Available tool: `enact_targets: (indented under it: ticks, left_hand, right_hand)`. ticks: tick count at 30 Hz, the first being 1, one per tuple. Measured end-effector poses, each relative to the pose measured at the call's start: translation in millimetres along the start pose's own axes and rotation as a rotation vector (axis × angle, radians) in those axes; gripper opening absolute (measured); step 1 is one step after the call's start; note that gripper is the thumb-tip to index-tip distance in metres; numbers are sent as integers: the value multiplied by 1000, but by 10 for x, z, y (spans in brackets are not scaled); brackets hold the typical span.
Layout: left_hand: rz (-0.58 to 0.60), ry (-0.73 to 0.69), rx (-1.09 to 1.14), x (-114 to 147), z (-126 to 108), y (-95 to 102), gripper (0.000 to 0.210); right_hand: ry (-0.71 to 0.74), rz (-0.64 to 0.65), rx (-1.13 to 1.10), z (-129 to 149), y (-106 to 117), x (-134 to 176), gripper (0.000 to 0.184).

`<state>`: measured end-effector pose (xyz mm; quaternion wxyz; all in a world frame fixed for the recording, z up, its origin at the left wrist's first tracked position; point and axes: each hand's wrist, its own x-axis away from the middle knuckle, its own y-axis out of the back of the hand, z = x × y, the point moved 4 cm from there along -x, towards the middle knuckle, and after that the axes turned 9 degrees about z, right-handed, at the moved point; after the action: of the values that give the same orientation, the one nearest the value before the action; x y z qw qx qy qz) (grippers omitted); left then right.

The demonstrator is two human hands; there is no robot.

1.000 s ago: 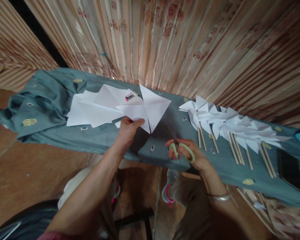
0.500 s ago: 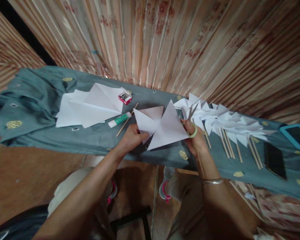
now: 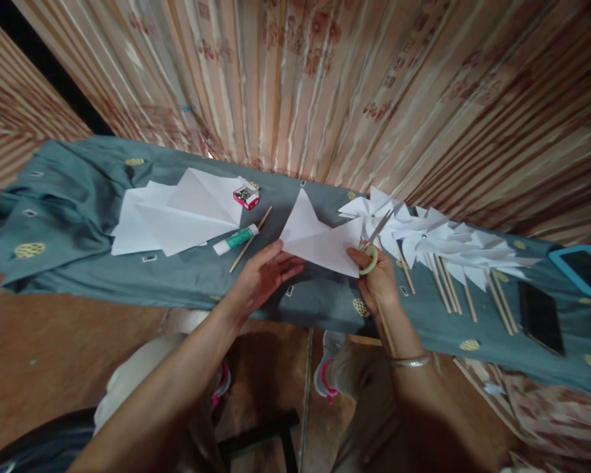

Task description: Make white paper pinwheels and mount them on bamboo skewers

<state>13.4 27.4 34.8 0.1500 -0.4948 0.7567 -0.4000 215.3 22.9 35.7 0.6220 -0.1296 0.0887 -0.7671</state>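
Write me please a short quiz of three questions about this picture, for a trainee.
1. True or false: the right hand holds the scissors.
2. Which thing lies between the paper stack and the loose wooden stick? A) glue stick B) phone C) small red box
3. Fill in: the left hand touches the folded sheet at its ____ corner, the one nearest to the person.

Key
1. True; the blades point up, towards the pinwheels.
2. A; the glue stick lies just beside the stick.
3. Lower left; the fingers are stretched out flat there.
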Motion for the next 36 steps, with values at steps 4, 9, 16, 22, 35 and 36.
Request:
enact_targets:
  ticks: [4,9,16,22,35,36]
  left_hand:
    - [-8,33,-8,-3,160,-40,29]
    - [-143,-100,-91,-58,210,-8,43]
    - [-258,-315,-117,-75,-201,124,57]
    - [-292,-404,-110,-68,-378,147,62]
    - [-266,-353,-152,-73,-283,92,50]
    - [-263,-355,-155,-73,-280,83,49]
  right_hand:
    - [31,-12,53,-115,-82,15,36]
    - [-30,41,147,-193,-229,103,47]
    - [-236,502,313,-138,-324,293,56]
    - [-423,823,318,-188,-393,458,64]
    - [-389,840,293,-191,-514,470,60]
    - [-403,831,286,-200,-509,469,60]
